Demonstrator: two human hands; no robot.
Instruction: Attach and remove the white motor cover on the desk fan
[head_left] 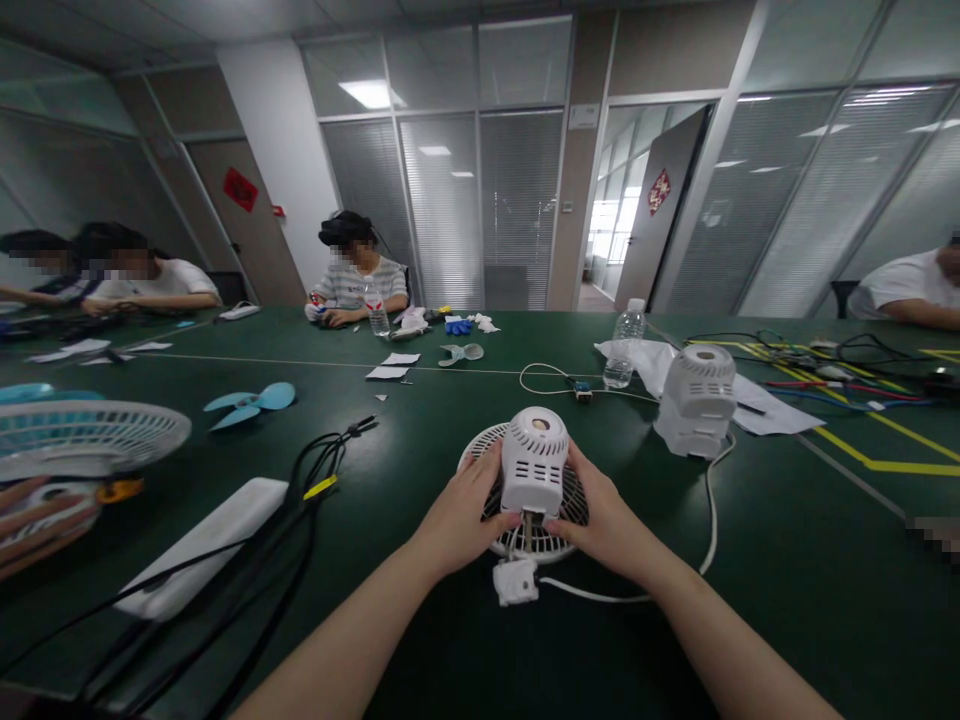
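A white fan motor housing point(535, 455) with slotted vents sits before me over a round white fan grille point(478, 440). My left hand point(465, 508) grips its left side, the thumb at the lower edge. From the right, my right hand point(606, 510) grips the same housing, with its thumb also near the bottom. Other fingers are partly hidden behind the housing and grille. Just below lies a small white box-like part point(515, 582), and a white cord point(592, 598) runs right from it. Whether the housing is fixed to the grille I cannot tell.
A second white fan housing point(696, 400) and a water bottle point(625, 345) stand to the right. Left are a white power strip point(206, 545), black cables point(304, 500), a blue fan blade point(251, 404) and another person's hand under a grille point(135, 435). Several people sit around the table.
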